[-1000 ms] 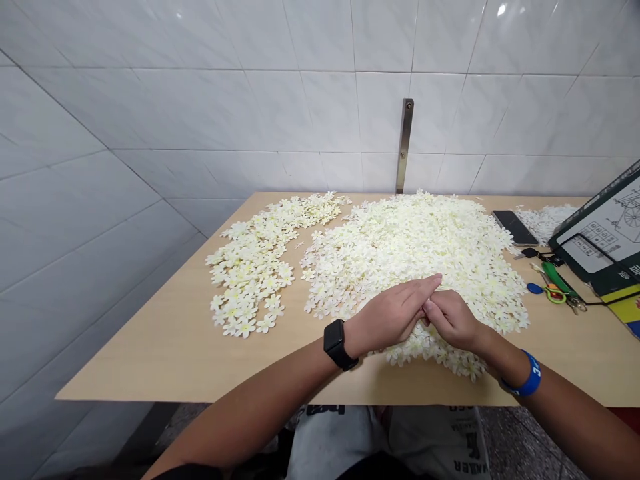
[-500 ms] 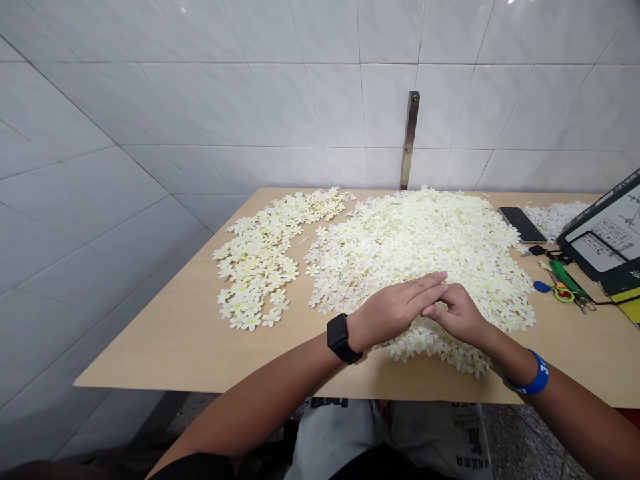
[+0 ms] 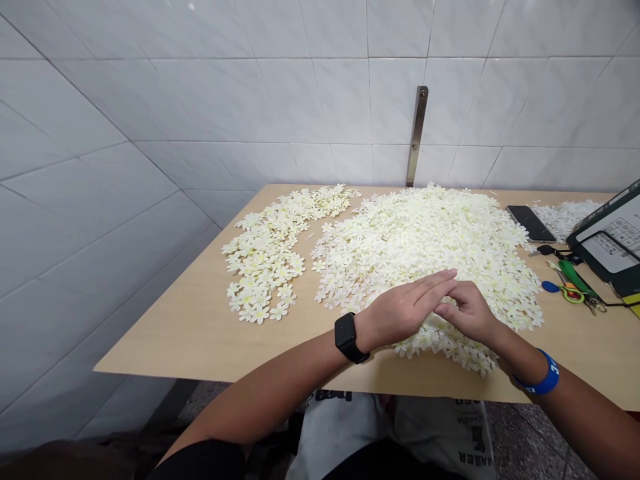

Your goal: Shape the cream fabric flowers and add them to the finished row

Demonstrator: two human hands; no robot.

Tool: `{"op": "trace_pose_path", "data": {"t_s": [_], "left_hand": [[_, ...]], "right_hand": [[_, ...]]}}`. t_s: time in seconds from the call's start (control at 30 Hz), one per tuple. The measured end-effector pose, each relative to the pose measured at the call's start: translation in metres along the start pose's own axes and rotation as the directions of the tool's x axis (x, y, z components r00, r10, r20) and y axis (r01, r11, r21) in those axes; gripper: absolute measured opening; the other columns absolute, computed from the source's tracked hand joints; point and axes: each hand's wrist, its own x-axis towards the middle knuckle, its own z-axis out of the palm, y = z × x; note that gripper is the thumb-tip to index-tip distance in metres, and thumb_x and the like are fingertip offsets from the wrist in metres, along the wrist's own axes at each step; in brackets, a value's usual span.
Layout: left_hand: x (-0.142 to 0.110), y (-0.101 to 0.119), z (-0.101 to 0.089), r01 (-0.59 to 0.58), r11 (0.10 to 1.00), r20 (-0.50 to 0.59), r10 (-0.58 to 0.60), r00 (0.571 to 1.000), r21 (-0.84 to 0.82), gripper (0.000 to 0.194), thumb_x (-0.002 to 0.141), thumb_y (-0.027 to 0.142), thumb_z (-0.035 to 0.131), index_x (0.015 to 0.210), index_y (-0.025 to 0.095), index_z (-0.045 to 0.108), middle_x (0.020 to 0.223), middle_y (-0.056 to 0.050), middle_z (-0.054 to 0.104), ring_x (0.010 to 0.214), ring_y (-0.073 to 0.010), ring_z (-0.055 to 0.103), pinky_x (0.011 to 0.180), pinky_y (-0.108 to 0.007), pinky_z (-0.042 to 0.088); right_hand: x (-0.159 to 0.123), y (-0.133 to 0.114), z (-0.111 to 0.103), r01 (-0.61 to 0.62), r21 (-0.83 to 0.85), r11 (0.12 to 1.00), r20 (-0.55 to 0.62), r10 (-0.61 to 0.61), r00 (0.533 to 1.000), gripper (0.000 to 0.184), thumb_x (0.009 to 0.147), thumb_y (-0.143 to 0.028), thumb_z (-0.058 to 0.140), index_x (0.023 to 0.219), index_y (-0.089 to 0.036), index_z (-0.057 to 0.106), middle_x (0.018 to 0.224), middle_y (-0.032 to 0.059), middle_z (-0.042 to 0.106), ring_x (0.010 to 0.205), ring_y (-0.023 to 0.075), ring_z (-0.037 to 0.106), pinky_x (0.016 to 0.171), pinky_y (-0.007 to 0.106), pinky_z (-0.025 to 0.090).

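A pale wooden worktop (image 3: pixel 170 340) stands against a white tiled wall (image 3: pixel 300 87), with a steel bracket (image 3: pixel 417 137) screwed upright to the tiles just behind it. Toward the right end lie a black smartphone (image 3: pixel 531 223), a set of keys (image 3: pixel 547 251), a blue key fob (image 3: pixel 550 287), a pair of scissors (image 3: pixel 570 293) beside a green strip (image 3: pixel 575 279), a smaller drift of white blossoms (image 3: pixel 565 219), and a dark green printed folder (image 3: pixel 613 243), cut off by the edge of the view.

Hundreds of small cream-white artificial flowers, tinged yellow at their centres, cover the worktop in two separate heaps: a long, curving band (image 3: pixel 265 257) on the left and a broad, thick mound (image 3: pixel 425 253) in the middle.

The person's hands rest at the near edge of the mound, with blossoms beneath and just in front of them. The left hand (image 3: pixel 405 310), below a black smartwatch (image 3: pixel 346 337), lies flat and open, its fingers together. The right hand (image 3: pixel 467 310), with a blue wristband (image 3: pixel 537 380) at the wrist, curls inward toward it, its grip narrow. Whether that grip holds a blossom cannot be told.
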Motion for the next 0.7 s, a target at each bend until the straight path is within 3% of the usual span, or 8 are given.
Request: {"op": "trace_pose_path", "data": {"t_s": [0.07,0.17,0.33,0.4,0.6,0.7], "left_hand": [[0.001,0.000,0.000,0.012,0.999,-0.015,-0.013,1.000,-0.031,0.054,0.106,0.009,0.040,0.158,0.011,0.027,0.148,-0.019,0.059,0.146,-0.0215,0.052,0.117,-0.039,0.055],[-0.002,-0.004,0.000,-0.004,0.999,-0.059,0.001,0.998,-0.042,0.050,0.104,0.009,0.045,0.153,0.016,0.038,0.139,-0.013,0.068,0.138,-0.0194,0.060,0.115,-0.038,0.057],[-0.006,-0.010,-0.003,-0.046,0.999,-0.187,0.047,0.981,0.013,0.032,0.100,0.020,0.061,0.131,0.014,0.058,0.112,-0.010,0.079,0.110,-0.0180,0.077,0.102,-0.034,0.064],[-0.006,-0.009,-0.004,-0.058,0.997,-0.224,0.066,0.972,0.042,0.030,0.098,0.019,0.064,0.127,0.012,0.060,0.107,-0.011,0.080,0.104,-0.0184,0.079,0.098,-0.033,0.066],[-0.004,-0.007,0.000,0.087,0.992,-0.167,-0.102,0.981,-0.094,0.036,0.104,0.012,0.045,0.137,0.018,0.057,0.121,-0.008,0.077,0.121,-0.0168,0.072,0.095,-0.029,0.066],[-0.004,-0.011,0.002,0.128,0.979,-0.165,-0.154,0.974,-0.158,0.033,0.103,0.014,0.051,0.133,0.020,0.062,0.121,-0.005,0.078,0.117,-0.0153,0.074,0.094,-0.026,0.066]], "right_hand": [[0.000,0.001,0.001,-0.038,0.026,0.999,-0.011,0.038,0.999,0.049,0.092,-0.062,0.063,0.075,-0.018,0.077,0.061,0.0042,0.072,0.055,0.0175,0.065,0.054,0.029,0.051],[0.001,0.003,0.003,-0.159,0.115,0.981,0.040,0.155,0.987,0.049,0.088,-0.064,0.067,0.074,-0.019,0.076,0.066,0.0045,0.073,0.059,0.0184,0.067,0.054,0.029,0.053],[0.004,0.000,0.003,-0.346,0.424,0.837,0.324,0.217,0.921,0.061,0.090,-0.072,0.058,0.072,-0.017,0.076,0.064,0.0073,0.073,0.058,0.0190,0.068,0.063,0.033,0.061],[0.005,-0.002,0.001,-0.385,0.472,0.793,0.370,0.219,0.903,0.064,0.091,-0.073,0.054,0.073,-0.016,0.077,0.066,0.0088,0.074,0.060,0.0199,0.070,0.065,0.035,0.063],[0.005,0.001,-0.002,-0.377,0.523,0.765,0.285,0.260,0.922,0.056,0.094,-0.066,0.058,0.078,-0.016,0.077,0.071,0.0102,0.075,0.064,0.0201,0.072,0.067,0.035,0.064],[0.005,0.003,-0.003,-0.389,0.535,0.750,0.280,0.277,0.919,0.051,0.092,-0.063,0.063,0.081,-0.016,0.077,0.074,0.0101,0.076,0.066,0.0201,0.073,0.069,0.036,0.064]]}}
